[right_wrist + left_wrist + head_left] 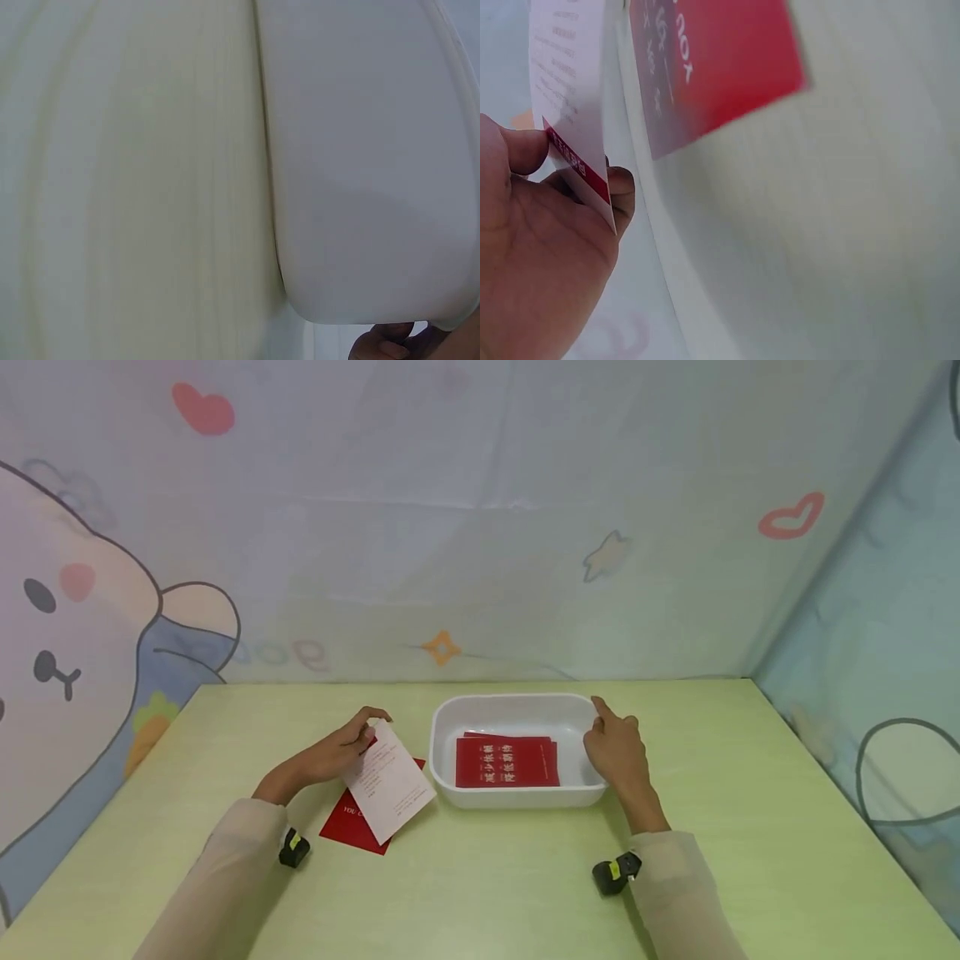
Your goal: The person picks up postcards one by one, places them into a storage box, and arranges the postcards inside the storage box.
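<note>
My left hand [337, 749] pinches a card [392, 783] between thumb and fingers, its white printed side showing. A red strip runs along the card's held end, clear in the left wrist view. Beneath it, a red card [352, 827] with white lettering lies on the table, partly covered. My right hand [621, 752] grips the right end of a white plastic basin [517, 798], with the index finger stretched along the rim. In the right wrist view its curled fingers [382, 343] show below the basin's edge. Several red cards [506, 762] with white characters lie stacked inside the basin.
The pale green table [480, 885] ends at a cartoon-printed cloth [480, 527] behind. Another cloth [885, 652] hangs along the right side. A black wrist camera [294, 848] sits at the left sleeve, another wrist camera [617, 872] at the right.
</note>
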Demonstrator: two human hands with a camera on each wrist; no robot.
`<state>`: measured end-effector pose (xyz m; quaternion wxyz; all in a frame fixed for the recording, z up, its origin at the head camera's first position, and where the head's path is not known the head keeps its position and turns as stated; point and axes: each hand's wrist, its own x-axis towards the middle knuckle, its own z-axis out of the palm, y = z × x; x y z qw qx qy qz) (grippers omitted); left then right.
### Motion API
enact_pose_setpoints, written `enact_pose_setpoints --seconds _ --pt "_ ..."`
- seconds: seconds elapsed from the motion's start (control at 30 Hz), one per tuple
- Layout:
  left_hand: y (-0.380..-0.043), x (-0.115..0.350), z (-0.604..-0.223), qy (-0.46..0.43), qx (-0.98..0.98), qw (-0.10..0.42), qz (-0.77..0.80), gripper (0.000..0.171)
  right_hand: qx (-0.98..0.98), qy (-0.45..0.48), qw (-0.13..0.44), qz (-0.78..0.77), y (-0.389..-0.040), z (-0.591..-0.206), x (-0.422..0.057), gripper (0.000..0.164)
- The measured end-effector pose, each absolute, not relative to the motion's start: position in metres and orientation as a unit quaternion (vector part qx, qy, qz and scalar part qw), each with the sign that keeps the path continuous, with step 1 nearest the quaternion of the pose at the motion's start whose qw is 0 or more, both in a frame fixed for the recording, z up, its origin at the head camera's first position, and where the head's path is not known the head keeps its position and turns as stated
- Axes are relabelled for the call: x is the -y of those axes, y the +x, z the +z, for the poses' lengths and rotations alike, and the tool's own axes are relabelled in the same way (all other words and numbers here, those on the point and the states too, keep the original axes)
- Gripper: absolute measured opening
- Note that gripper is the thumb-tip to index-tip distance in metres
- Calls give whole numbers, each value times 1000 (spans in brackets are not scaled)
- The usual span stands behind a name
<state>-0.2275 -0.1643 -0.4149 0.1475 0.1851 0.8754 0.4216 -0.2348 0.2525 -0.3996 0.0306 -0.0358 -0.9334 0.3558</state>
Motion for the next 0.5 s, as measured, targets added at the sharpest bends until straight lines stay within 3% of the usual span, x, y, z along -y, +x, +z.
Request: enact_pose_setpoints --seconds 0.5 --pt "-228 163 -417 204 -848 134 470 34 933 -35 35 355 -233 -400 -252 54"
